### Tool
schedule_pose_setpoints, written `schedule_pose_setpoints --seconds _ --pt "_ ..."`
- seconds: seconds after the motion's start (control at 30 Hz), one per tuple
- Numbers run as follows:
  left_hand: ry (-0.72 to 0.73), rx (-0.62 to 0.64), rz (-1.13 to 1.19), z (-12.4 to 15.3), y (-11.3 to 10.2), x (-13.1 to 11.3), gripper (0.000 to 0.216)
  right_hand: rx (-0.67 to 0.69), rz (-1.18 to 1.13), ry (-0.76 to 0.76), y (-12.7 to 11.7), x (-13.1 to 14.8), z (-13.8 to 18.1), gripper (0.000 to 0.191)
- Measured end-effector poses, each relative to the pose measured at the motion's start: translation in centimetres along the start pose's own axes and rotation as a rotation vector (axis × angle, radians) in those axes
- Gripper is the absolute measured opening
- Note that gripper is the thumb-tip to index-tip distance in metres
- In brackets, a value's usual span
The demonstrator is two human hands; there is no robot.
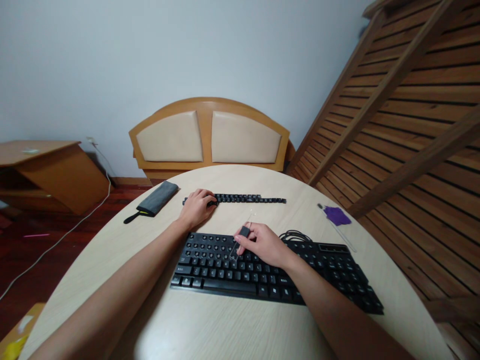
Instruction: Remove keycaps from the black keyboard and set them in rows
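Observation:
A black keyboard (330,272) lies across the round table (225,330) in front of me. My right hand (264,245) hovers over its upper rows, fingers closed on a small black wire keycap puller (243,232). My left hand (197,206) reaches farther back, fingers curled on the left end of a row of loose black keycaps (251,199) laid in a line beyond the keyboard. What the left fingers hold is hidden.
A grey pouch (156,198) lies at the table's far left edge. A purple cloth (336,215) with a thin stick sits at the far right. The keyboard's coiled cable (294,234) is behind it. A chair back (208,135) and wooden slats (405,125) stand beyond.

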State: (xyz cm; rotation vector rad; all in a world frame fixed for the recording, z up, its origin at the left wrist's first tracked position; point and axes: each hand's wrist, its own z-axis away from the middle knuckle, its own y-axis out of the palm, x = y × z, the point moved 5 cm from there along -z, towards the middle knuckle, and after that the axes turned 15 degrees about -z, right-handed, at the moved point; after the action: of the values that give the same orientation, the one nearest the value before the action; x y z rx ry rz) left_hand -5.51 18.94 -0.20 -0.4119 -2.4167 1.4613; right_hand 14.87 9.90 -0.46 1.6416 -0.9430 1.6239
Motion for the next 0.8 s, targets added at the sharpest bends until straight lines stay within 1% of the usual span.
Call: schedule_pose_setpoints --seconds 0.23,0.37,0.43,0.47,0.5,0.57,0.6,0.67,0.73,0.8 --pt "0.005 0.004 0.000 0.1 -0.6 0.1 0.019 -0.002 -0.006 -0.001 0.0 0.1 0.0 0.030" --pt "-0.005 -0.007 0.069 0.3 -1.7 -0.4 0.021 0.001 -0.031 -0.035 0.0 0.2 0.0 0.034" --pt "-0.070 -0.024 0.186 0.9 -2.7 -1.5 0.021 0.004 -0.028 -0.062 -0.1 0.4 -0.1 0.036" --pt "-0.125 -0.023 0.276 1.4 -3.2 -2.2 0.023 0.004 -0.019 -0.076 -0.1 0.5 -0.1 0.038" --pt "-0.190 -0.006 0.383 2.0 -3.6 -3.1 0.025 0.004 -0.006 -0.087 -0.2 0.5 -0.1 0.040" --pt "-0.243 0.083 0.609 3.3 -4.4 -5.6 0.029 0.000 0.026 -0.101 -0.3 0.6 -0.1 0.043" --pt "-0.248 0.116 0.697 4.1 -4.8 -6.8 0.030 -0.002 0.039 -0.103 -0.3 0.6 -0.1 0.043" --pt "-0.234 0.130 0.818 5.3 -5.8 -8.7 0.032 0.001 0.055 -0.104 -0.4 0.6 -0.1 0.043" --pt "-0.179 0.116 0.868 6.2 -6.5 -9.8 0.033 0.004 0.065 -0.100 -0.4 0.5 0.0 0.044" --pt "-0.128 0.097 0.892 6.7 -6.8 -10.0 0.034 -0.003 0.070 -0.097 -0.4 0.4 0.0 0.044"
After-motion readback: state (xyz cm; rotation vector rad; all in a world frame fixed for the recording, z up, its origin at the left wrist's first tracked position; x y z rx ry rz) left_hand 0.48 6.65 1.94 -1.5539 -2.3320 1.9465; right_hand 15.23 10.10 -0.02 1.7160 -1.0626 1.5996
